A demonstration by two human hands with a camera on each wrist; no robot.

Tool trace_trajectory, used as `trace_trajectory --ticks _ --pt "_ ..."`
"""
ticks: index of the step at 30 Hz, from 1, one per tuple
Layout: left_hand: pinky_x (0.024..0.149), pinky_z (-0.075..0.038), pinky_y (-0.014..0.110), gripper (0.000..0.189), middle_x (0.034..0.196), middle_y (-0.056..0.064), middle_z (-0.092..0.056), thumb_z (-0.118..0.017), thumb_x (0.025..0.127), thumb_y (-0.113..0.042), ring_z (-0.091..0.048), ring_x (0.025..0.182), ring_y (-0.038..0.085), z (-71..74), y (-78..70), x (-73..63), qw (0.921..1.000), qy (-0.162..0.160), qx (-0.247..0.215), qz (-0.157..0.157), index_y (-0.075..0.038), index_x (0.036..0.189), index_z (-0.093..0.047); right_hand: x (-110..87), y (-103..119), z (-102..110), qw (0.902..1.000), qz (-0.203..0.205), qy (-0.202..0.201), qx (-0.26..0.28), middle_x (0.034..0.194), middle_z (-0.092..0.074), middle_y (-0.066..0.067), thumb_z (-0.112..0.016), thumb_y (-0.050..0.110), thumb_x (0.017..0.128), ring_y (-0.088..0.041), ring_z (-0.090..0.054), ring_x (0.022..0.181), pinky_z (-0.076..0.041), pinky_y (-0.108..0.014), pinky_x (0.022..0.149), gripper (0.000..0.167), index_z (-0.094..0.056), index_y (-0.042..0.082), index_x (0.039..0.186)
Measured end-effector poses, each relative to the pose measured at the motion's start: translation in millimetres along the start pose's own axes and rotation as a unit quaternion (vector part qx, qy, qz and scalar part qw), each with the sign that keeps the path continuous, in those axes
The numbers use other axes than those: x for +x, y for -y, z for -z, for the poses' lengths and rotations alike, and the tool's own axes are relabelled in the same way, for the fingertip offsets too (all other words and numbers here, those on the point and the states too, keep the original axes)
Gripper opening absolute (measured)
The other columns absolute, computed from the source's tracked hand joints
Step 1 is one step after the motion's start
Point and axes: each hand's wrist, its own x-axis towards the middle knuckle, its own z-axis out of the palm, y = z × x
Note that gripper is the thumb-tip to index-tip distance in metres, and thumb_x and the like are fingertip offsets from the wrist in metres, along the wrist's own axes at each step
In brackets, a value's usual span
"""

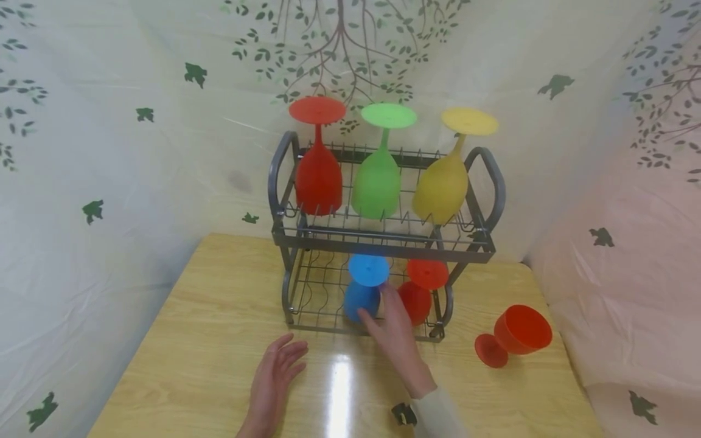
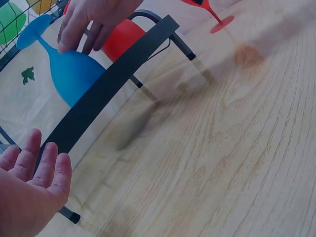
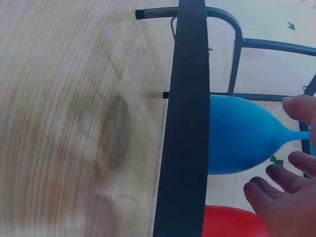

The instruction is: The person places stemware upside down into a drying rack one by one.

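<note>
A blue plastic goblet point(image 1: 362, 301) stands upside down on the lower shelf of a dark metal dish rack point(image 1: 383, 245). My right hand point(image 1: 395, 325) is at its right side, thumb and fingers spread about the bowl and stem. In the right wrist view the fingertips point(image 3: 257, 190) look apart from the blue bowl; contact is unclear from the head view. Just right of that hand, another upturned goblet, red point(image 1: 416, 302), sits partly behind it. My left hand point(image 1: 274, 380) hovers over the table before the rack's left front, fingers loosely extended and holding nothing.
On the upper shelf, upturned red point(image 1: 319, 182), green point(image 1: 376, 185) and yellow point(image 1: 441, 188) goblets stand in a row, the yellow one tilted. Another red goblet point(image 1: 523, 330) lies on its side on the wooden table point(image 1: 219, 340), right of the rack. Patterned sheeting point(image 1: 137, 201) surrounds the table.
</note>
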Motion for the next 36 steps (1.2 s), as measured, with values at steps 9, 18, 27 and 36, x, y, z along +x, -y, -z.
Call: trace_trajectory --ticks 9,18,27,36 --pt "0.103 -0.052 0.031 0.046 0.135 0.01 -0.064 -0.023 0.115 -0.026 -0.06 0.127 0.021 -6.8 -2.5 1.6 0.9992 0.018 0.012 -0.033 0.003 0.145 -0.042 -34.9 -1 21 0.9986 0.021 -0.038 0.029 0.152 -0.053 -0.011 -0.081 0.02 0.091 -0.032 -0.05 0.139 -0.046 -0.056 0.11 0.068 -0.049 0.007 0.15" --pt "0.102 -0.053 0.03 0.042 0.133 0.008 -0.065 -0.025 0.115 -0.02 -0.061 0.125 0.019 -13.3 -2.9 3.6 0.9978 0.013 0.044 -0.048 0.007 0.142 -0.042 -61.2 3 48 0.9967 -0.031 -0.068 0.032 0.151 -0.055 0.001 -0.082 0.017 0.09 -0.024 -0.054 0.135 -0.049 -0.053 0.106 0.066 -0.052 0.015 0.15" --pt "0.1 -0.054 0.029 0.044 0.131 0.009 -0.067 -0.025 0.115 -0.017 -0.063 0.123 0.016 -19.9 -2.2 6.9 0.9951 0.016 0.068 -0.069 0.017 0.14 -0.039 -82.3 -6 93 0.9872 -0.028 -0.151 0.042 0.145 -0.06 -0.002 -0.08 -0.002 0.087 -0.003 -0.052 0.127 -0.039 -0.008 0.104 0.066 -0.056 0.015 0.147" --pt "0.098 -0.055 0.029 0.042 0.131 0.017 -0.065 -0.028 0.114 -0.012 -0.063 0.121 0.017 -27.5 -0.5 12.2 0.9922 0.008 0.106 -0.065 0.018 0.139 -0.041 -101.2 -28 137 0.9694 -0.055 -0.238 0.027 0.14 -0.062 -0.008 -0.075 -0.009 0.088 -0.001 -0.056 0.118 -0.041 -0.01 0.104 0.063 -0.056 0.008 0.146"
